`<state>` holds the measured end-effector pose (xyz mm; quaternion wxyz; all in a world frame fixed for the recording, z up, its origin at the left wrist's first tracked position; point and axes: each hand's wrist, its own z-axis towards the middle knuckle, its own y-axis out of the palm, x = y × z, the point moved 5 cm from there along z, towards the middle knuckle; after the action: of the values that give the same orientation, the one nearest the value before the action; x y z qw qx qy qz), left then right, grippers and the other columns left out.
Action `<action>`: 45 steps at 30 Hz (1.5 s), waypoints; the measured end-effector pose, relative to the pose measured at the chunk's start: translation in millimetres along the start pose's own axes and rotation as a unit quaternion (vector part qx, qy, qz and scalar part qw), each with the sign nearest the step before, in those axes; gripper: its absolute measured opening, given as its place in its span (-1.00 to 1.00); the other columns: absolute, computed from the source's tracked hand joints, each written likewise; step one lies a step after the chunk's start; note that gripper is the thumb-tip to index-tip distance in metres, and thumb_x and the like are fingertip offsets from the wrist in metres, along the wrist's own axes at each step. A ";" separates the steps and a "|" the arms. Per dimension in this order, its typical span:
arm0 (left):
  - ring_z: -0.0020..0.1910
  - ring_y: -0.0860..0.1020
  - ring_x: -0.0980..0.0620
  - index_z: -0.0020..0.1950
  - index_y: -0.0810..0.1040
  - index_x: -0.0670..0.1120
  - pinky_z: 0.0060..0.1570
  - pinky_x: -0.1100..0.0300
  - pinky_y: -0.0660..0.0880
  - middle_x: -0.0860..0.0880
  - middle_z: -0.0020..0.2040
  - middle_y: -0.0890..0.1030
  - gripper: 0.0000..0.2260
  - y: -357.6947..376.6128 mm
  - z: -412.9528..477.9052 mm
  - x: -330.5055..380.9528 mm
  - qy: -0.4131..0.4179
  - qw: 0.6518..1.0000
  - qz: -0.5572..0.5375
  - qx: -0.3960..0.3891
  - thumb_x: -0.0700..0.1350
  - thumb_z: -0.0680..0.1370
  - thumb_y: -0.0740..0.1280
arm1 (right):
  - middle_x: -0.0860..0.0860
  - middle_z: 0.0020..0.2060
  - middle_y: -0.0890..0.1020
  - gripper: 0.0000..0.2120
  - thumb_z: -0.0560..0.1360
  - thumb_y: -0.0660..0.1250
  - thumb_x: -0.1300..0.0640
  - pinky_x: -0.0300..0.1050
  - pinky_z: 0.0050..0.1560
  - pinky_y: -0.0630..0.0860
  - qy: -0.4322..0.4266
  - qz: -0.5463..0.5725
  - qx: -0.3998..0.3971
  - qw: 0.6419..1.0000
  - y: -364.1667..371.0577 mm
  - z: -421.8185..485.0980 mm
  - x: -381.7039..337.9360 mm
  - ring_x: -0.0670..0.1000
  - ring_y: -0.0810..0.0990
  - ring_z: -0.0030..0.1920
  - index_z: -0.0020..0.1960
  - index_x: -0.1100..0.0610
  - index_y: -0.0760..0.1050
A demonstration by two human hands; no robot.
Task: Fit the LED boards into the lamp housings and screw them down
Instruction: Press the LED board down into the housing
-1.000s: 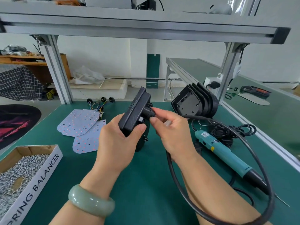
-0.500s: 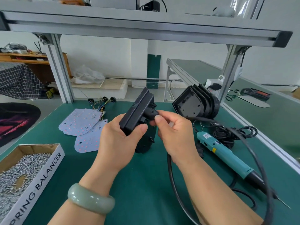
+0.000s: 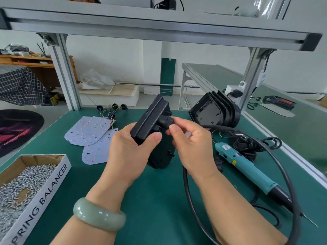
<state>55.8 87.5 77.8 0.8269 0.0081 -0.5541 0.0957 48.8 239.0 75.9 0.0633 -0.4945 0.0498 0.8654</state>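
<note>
Nearby, "PRING BALANCER" on the screw box [image 3: 44,189]

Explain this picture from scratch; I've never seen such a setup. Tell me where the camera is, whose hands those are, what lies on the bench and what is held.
There is no machine here. A person works with bare hands, and the single camera sits on their head, looking forward and down. The left hand grips a black lamp housing, lifted off the green bench. The right hand pinches a black stub that sticks out of the housing's back. On the bench lie pale LED boards with coloured wires at far left, a stack of housings at far right, a teal electric screwdriver with its black cable at right, and a cardboard box of screws at near left.
</note>
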 end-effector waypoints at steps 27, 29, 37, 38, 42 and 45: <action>-0.48 0.46 0.26 -0.28 0.54 0.14 -0.50 0.50 0.33 0.22 -0.44 0.55 -0.79 5.3 -4.7 10.7 0.027 0.998 0.057 -0.002 -0.15 0.43 0.47 | -0.22 -0.31 0.66 -0.79 0.50 0.39 0.27 -0.43 -0.21 0.46 -0.057 -0.080 0.015 0.995 -3.2 4.9 -2.8 -0.25 0.60 -0.28 0.04 0.00 0.61; -0.50 0.46 0.25 -0.25 0.54 0.12 -0.51 0.48 0.34 0.20 -0.44 0.56 -0.80 6.1 -5.6 12.1 0.033 0.998 0.059 -0.015 -0.17 0.43 0.47 | -0.01 -0.23 0.70 -0.77 0.52 0.38 0.21 -0.29 -0.19 0.51 -0.068 -0.140 0.005 0.988 -4.5 2.9 -4.0 -0.07 0.62 -0.26 0.17 0.16 0.61; -0.36 0.51 0.15 -0.23 0.51 0.18 -0.41 0.37 0.40 0.18 -0.29 0.59 -0.80 5.1 -8.4 12.4 0.059 0.990 0.126 0.026 -0.09 0.43 0.46 | 0.09 -0.27 0.66 -0.83 0.58 0.28 0.13 -0.21 -0.32 0.37 -0.003 -0.151 -0.053 0.987 -8.4 6.6 4.9 -0.12 0.39 -0.44 0.10 -0.08 0.56; -0.37 0.50 0.16 -0.23 0.51 0.17 -0.42 0.38 0.39 0.19 -0.30 0.58 -0.82 4.6 -8.7 12.2 0.057 0.989 0.131 0.029 -0.09 0.43 0.46 | 0.04 -0.27 0.67 -0.90 0.55 0.32 0.11 -0.22 -0.29 0.38 0.004 -0.156 -0.026 0.987 -10.6 7.1 5.2 -0.16 0.43 -0.43 -0.02 -0.09 0.56; -0.45 0.45 0.18 -0.26 0.48 0.18 -0.47 0.38 0.35 0.22 -0.43 0.54 -0.79 5.6 -7.4 12.2 0.056 0.989 0.140 0.002 -0.09 0.42 0.46 | -0.16 -0.34 0.64 -0.75 0.55 0.31 0.21 -0.38 -0.31 0.35 -0.019 -0.129 -0.037 0.991 -9.7 7.1 0.2 -0.24 0.50 -0.43 -0.05 -0.17 0.55; -0.43 0.46 0.06 -0.24 0.50 0.30 -0.43 0.25 0.42 0.07 -0.37 0.57 -0.73 6.6 -6.9 13.1 0.069 0.985 0.158 -0.031 -0.08 0.42 0.47 | -0.22 -0.38 0.61 -0.73 0.53 0.27 0.25 -0.46 -0.35 0.33 -0.074 -0.155 -0.046 0.984 -11.5 5.8 -5.9 -0.25 0.51 -0.40 -0.05 -0.09 0.62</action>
<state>65.8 96.8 86.5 0.8378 -0.1118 -0.4924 0.2078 48.7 250.9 83.6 0.1774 -0.4333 -0.0724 0.8807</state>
